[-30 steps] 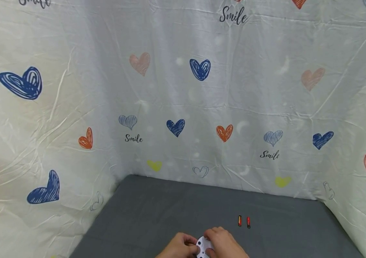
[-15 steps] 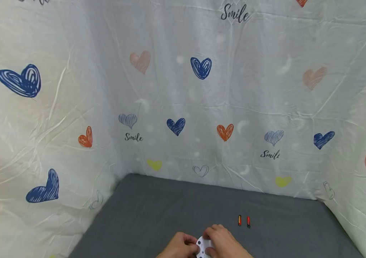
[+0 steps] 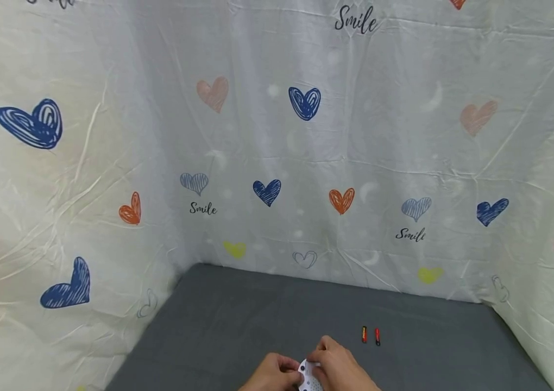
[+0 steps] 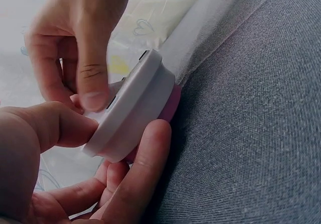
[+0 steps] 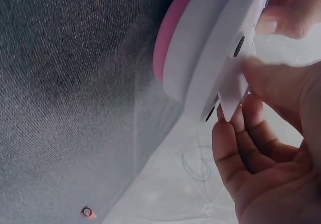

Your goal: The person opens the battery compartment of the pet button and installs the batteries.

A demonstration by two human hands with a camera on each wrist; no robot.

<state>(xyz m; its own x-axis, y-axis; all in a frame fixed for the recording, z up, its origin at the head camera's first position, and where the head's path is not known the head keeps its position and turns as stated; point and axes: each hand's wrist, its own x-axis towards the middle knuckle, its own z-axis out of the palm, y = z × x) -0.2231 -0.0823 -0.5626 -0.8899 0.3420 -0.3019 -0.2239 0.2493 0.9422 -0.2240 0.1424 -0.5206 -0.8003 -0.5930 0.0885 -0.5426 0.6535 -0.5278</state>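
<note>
My left hand (image 3: 273,374) grips a round white device (image 3: 309,382) at its rim, thumb on the flat face and fingers beneath. Dark round pads and small holes mark that face; its other side has a pink band (image 5: 172,33). The device stands tilted, close over the grey cloth in the left wrist view. My right hand (image 3: 340,368) pinches a thin white cover (image 5: 232,93) between thumb and fingers, right at the flat face. In the right wrist view this cover stands out at an angle from the device. The face beneath it is mostly hidden.
Two small red-and-black batteries (image 3: 377,336) lie side by side on the grey cloth-covered table (image 3: 257,309), beyond my right hand. A white curtain (image 3: 277,136) printed with hearts hangs at the back and both sides.
My right hand's fingers have shifted and its knuckles have risen slightly, so more of the holed face shows. The left hand keeps its grip, and the batteries lie as before.
</note>
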